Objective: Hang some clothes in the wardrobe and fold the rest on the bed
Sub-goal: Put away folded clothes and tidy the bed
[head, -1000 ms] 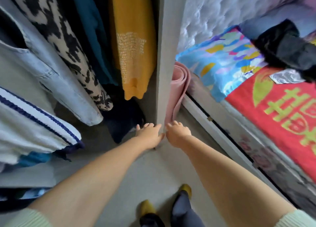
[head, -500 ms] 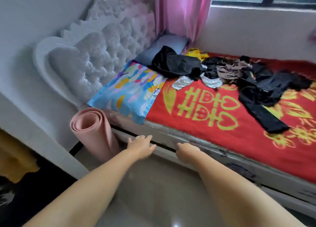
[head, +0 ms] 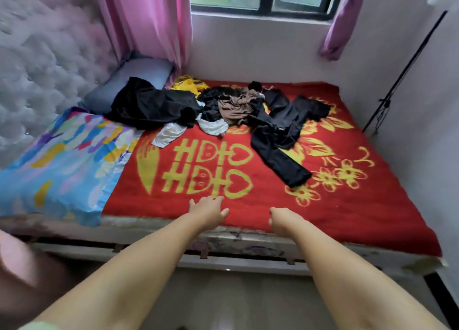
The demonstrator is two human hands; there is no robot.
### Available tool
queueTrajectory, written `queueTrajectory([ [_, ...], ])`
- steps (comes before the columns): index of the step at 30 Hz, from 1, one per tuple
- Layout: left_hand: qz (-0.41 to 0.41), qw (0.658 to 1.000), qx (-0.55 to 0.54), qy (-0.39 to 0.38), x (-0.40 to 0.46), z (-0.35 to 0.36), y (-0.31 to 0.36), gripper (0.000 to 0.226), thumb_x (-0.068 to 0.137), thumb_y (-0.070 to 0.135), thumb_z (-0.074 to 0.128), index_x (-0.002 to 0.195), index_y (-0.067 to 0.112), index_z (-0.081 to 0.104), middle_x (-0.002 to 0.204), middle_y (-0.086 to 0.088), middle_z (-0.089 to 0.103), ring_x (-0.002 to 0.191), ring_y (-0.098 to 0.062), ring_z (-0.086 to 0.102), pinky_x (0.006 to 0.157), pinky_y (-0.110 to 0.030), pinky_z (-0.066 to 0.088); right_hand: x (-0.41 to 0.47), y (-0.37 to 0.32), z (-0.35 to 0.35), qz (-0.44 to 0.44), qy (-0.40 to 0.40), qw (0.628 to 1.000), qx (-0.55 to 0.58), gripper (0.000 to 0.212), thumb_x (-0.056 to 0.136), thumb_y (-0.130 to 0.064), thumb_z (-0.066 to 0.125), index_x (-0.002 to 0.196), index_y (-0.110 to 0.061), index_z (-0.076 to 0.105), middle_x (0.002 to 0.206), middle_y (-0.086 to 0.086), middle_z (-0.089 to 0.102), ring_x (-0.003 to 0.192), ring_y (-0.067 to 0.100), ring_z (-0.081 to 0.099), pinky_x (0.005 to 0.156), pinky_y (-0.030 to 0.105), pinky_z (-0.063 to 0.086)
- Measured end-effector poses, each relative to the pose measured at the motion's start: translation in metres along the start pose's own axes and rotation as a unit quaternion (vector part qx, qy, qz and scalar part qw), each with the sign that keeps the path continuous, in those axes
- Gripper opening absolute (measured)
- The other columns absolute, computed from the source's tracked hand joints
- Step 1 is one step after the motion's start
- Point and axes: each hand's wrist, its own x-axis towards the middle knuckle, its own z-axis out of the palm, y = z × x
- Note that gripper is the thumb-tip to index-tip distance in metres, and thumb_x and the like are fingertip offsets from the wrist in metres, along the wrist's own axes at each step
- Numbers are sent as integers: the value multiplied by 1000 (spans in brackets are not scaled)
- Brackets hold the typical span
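A heap of unfolded clothes [head: 238, 106] lies at the far side of the bed [head: 347, 205], near the window: black trousers [head: 280, 143], a brown top [head: 236, 108], white and yellow pieces. Nothing on it looks folded, so most of the folding seems left. The left hand [head: 207, 214] reaches over the near edge, fingers spread and empty; the right hand [head: 283, 221] has its fingers loosely curled, holding nothing. Half a second ago both hung short of the bed frame; the view has swung from the wardrobe to face the bed

Red blanket [head: 360, 205], yellow motifs; black trousers [head: 280, 140]; brown top [head: 236, 108]; multicolour pillow [head: 62, 160]; pink curtain [head: 149, 19].
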Motion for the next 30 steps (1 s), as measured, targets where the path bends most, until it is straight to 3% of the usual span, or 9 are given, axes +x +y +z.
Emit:
queueTrajectory([
  [7,53,998,37,-26,98,-1,46,54,100,47,33,148,23,27,143,-9,44,131,-27,42,111,-56,21,75,59,-13,51,-33,998,23,42,101,-25,35,141,-13,38,138,11,49,120,30,53,98,41,47],
  [19,28,993,73,-92,341,-67,46,54,100,48,32,147,23,29,141,-8,45,127,-28,44,106,-49,32,280,76,-94,59,-33,990,120,44,99,-26,35,141,-18,40,137,9,52,121,28,53,94,35,46],
  [27,35,988,52,-138,450,-41,88,53,100,45,31,147,21,28,141,-9,45,126,-30,46,103,-47,37,383,140,-109,72,-80,987,116,38,100,-26,34,134,-15,45,127,7,57,107,26,60,85,34,50],
  [30,13,990,14,-141,494,-29,102,54,100,44,33,148,21,27,140,-9,45,126,-30,46,100,-45,42,440,163,-118,44,-92,990,99,37,99,-23,33,132,-13,47,128,8,57,109,27,58,85,35,49],
])
